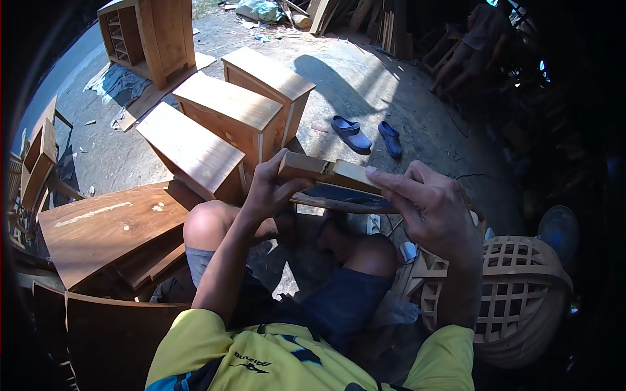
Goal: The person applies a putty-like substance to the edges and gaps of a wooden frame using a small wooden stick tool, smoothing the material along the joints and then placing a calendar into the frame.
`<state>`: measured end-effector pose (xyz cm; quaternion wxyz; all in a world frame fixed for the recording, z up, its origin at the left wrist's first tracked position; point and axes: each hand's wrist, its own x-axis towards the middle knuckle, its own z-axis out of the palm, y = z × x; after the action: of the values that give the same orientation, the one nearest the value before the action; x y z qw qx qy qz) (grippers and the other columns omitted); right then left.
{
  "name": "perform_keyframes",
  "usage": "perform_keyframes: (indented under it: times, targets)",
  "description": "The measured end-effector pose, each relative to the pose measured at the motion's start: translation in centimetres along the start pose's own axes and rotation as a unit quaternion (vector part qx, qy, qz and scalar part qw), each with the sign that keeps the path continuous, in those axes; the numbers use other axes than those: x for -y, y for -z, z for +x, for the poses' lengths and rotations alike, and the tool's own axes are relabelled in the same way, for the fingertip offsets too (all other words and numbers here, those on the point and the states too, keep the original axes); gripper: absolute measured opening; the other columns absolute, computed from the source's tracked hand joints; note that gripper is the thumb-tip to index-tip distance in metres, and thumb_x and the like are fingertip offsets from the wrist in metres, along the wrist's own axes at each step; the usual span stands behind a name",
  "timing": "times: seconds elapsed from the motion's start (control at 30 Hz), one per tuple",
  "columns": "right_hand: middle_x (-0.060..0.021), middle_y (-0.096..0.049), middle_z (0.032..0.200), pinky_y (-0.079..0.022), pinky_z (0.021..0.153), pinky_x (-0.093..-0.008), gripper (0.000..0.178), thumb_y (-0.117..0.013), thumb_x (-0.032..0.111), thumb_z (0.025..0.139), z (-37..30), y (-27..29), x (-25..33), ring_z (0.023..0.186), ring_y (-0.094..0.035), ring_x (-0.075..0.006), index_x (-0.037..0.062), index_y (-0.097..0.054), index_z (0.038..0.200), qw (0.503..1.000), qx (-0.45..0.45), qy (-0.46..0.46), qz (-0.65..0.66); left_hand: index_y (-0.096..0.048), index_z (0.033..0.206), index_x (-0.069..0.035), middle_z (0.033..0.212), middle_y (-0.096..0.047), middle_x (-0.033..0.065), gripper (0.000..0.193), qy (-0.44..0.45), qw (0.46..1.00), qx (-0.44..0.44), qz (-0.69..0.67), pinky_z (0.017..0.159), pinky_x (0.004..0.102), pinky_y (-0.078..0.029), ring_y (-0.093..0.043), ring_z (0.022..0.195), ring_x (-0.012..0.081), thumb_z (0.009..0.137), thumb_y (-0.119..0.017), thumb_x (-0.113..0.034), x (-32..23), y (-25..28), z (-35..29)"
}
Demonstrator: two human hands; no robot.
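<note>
In front of my knees I hold up a wooden piece [303, 167] with a brown left part and a paler right part. A dark, rough notch or joint lies between these parts; I cannot tell whether they are one piece. My left hand [270, 186] is closed round the brown end, thumb beneath. My right hand [427, 205] grips the pale end, its index finger stretched along the upper edge and the other fingers curled below. Just under the wood, a long wooden strip [345, 204] runs beside a dark surface.
Several wooden cabinets or drawers [192, 140] stand ahead on the left, with a tabletop-like panel [111, 225] nearer. Blue clogs [352, 135] lie on the ground ahead. At right sits a slatted wooden lattice piece [512, 287]. Another person [486, 36] is in the shade far right.
</note>
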<state>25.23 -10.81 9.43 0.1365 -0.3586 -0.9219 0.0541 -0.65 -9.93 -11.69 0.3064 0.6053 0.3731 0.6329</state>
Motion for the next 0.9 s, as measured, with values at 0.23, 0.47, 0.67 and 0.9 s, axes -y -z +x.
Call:
perform_keyframes:
  times: [0.23,0.47,0.67,0.9]
  targets:
    - [-0.0107,-0.058,0.079,-0.054,0.061,-0.0424,0.032,-0.070,0.017,0.095,0.8,0.6,0.5,0.066,-0.065,-0.0275,0.0224,-0.075,0.126,0.998,0.002,0.046,-0.033,-0.069,0.109,0.001,0.095,-0.075,0.0094,0.031,0.006,1.000,0.003,0.006,0.081,0.0310,-0.055,-0.072,0.091,0.0145,0.084,-0.084,-0.010,0.2,0.4,-0.3]
    - [-0.0095,-0.055,0.077,-0.052,0.062,-0.0412,0.040,-0.070,0.011,0.094,0.0,-2.9,-0.4,0.067,-0.064,-0.0254,0.0241,-0.072,0.132,0.996,-0.056,0.047,0.055,-0.068,0.110,0.001,0.097,-0.076,0.0103,0.032,0.008,1.000,0.003,0.005,0.082,0.0315,-0.056,-0.072,0.093,0.0146,0.086,-0.084,-0.012,-0.2,0.1,0.0]
    - [-0.0098,-0.056,0.079,-0.052,0.061,-0.0416,0.042,-0.069,0.010,0.095,-0.7,-1.1,-0.4,0.066,-0.064,-0.0256,0.0246,-0.070,0.134,0.998,-0.049,0.010,0.025,-0.069,0.110,0.000,0.099,-0.076,0.0092,0.032,0.018,1.000,-0.003,-0.010,0.083,0.0310,-0.056,-0.071,0.094,0.0133,0.085,-0.085,-0.013,0.2,0.1,0.1]
    - [-0.0104,-0.057,0.079,-0.052,0.060,-0.0417,0.039,-0.070,0.012,0.095,0.5,-0.8,0.9,0.064,-0.064,-0.0261,0.0240,-0.071,0.132,0.998,-0.021,0.055,-0.004,-0.069,0.110,0.000,0.100,-0.075,0.0089,0.031,0.032,0.999,-0.005,-0.017,0.083,0.0311,-0.056,-0.071,0.094,0.0136,0.086,-0.084,-0.012,0.2,0.1,-0.1]
